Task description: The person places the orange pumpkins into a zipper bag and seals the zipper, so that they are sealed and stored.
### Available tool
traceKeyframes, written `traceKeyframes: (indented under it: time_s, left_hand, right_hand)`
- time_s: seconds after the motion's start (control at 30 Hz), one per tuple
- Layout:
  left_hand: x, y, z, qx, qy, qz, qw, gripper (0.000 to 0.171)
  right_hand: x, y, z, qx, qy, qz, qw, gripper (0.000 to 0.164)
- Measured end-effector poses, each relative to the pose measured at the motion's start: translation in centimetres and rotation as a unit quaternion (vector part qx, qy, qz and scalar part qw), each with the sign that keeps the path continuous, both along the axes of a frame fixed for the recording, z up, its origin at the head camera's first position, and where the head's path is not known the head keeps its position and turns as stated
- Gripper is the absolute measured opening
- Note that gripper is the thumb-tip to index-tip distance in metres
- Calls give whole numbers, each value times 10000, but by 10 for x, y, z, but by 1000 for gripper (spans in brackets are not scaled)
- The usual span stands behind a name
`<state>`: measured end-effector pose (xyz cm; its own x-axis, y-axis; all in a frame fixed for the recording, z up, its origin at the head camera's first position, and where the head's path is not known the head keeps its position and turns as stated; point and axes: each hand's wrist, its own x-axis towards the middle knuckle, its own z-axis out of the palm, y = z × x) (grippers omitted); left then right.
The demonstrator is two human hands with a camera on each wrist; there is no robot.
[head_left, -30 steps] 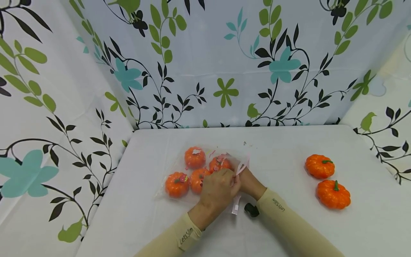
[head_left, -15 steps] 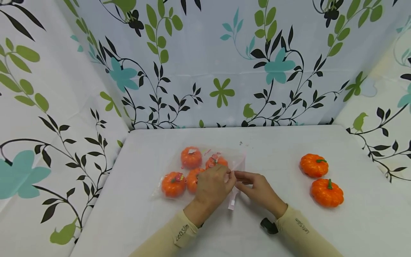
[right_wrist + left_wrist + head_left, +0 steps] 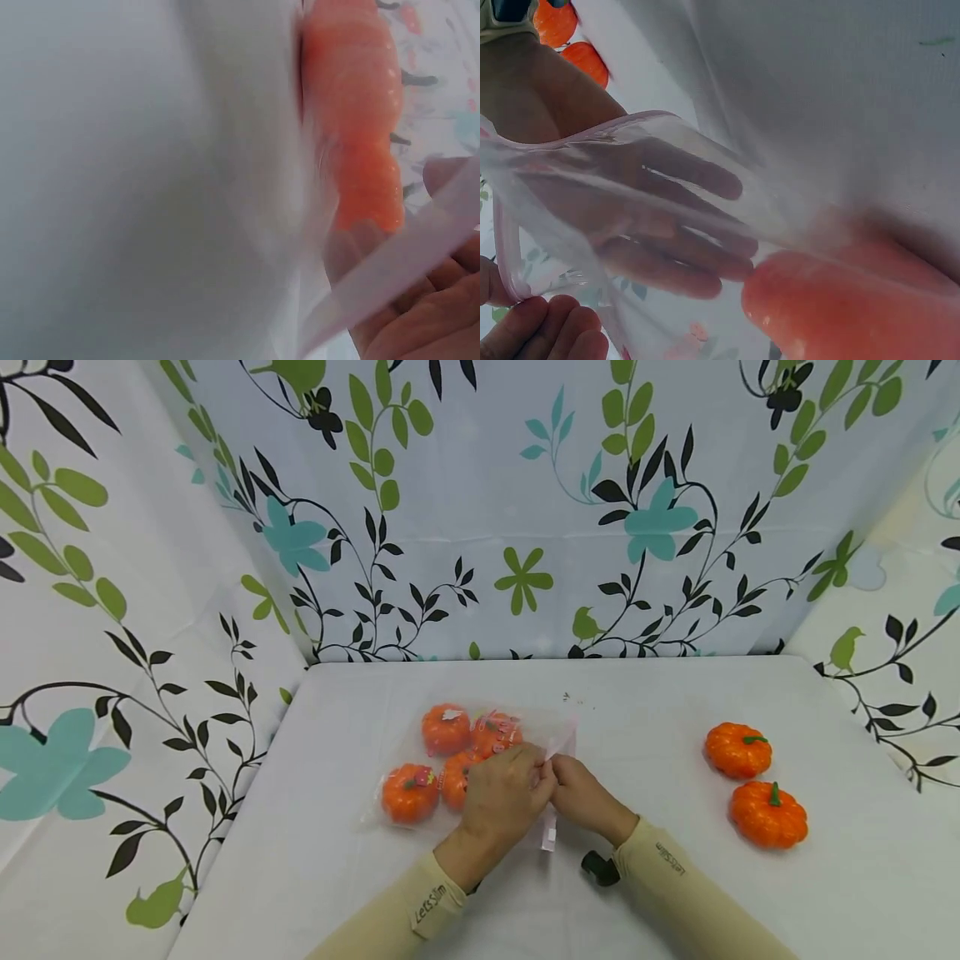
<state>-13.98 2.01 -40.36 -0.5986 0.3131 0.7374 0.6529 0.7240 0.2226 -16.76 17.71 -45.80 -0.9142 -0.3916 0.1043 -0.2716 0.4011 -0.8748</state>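
Observation:
In the head view, a clear plastic bag (image 3: 536, 725) with a pink rim lies on the table, holding several small orange pumpkins (image 3: 409, 794). My left hand (image 3: 504, 793) pinches the bag's rim at its mouth; its curled fingers (image 3: 536, 334) show in the left wrist view. Seen through the film there, my right hand (image 3: 667, 214) is inside the mouth, fingers straight, tips close to a pumpkin (image 3: 847, 304). From above, the left hand and the rim hide the fingertips of the right. The right wrist view shows the pink rim (image 3: 405, 262) crossing in front of the right palm.
Two loose orange pumpkins, one farther back (image 3: 738, 750) and one nearer (image 3: 768, 814), sit on the white table (image 3: 645, 702) to the right of the bag. A small black device (image 3: 600, 868) is at the right cuff. A leaf-patterned curtain (image 3: 450, 527) stands behind the table.
Half a second ago my right hand was farther right, its fingertips at the bag's rim; now it has moved left into the mouth. My left hand has kept its pinch in about the same place.

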Motion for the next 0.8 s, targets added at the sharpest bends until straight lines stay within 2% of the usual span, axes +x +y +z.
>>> traceKeyframes:
  time_s: [0.23, 0.37, 0.47, 0.57, 0.67, 0.8]
  left_hand:
    - [-1, 1, 0, 10, -12, -141, 9999, 10]
    - [0, 2, -1, -48, -39, -172, 9998, 10]
    - [0, 2, -1, -44, -90, -158, 9998, 11]
    - [0, 1, 0, 15, -150, -119, 9998, 10]
    - [-1, 1, 1, 40, -212, -34, 9998, 9]
    - [-1, 0, 2, 93, -380, 104, 9992, 7]
  right_hand:
    - [-11, -2, -2, -209, 43, 280, 9994, 18]
    - [-14, 0, -5, -433, -198, 329, 9983, 44]
    - [-9, 6, -2, -376, -278, 252, 9986, 52]
    - [3, 19, 7, -145, 71, 171, 9997, 56]
    - [18, 38, 16, 292, 796, -105, 9963, 61]
    - [35, 71, 29, 1169, 1675, -711, 9763, 74]
